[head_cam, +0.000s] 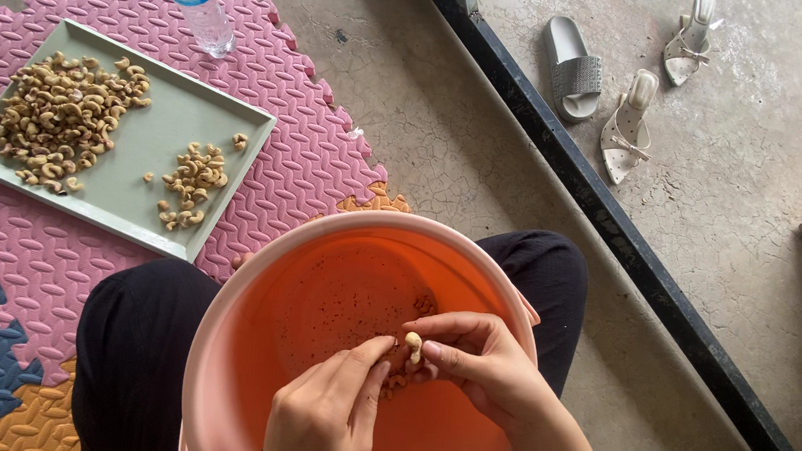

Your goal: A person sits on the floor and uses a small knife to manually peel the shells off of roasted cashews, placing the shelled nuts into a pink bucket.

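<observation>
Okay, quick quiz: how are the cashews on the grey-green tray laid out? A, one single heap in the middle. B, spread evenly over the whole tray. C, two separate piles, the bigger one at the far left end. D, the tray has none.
C: the tray holds a large cashew pile at its far left end and a smaller pile apart from it, with bare tray between.

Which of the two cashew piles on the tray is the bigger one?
The pile at the tray's far-left end is bigger, spreading across that corner. The other pile, near the middle, holds far fewer nuts.

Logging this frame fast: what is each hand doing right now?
Left hand: fingers pinched on the cashew nut over the orange basin.
Right hand: closed, holding the same nut.
</observation>
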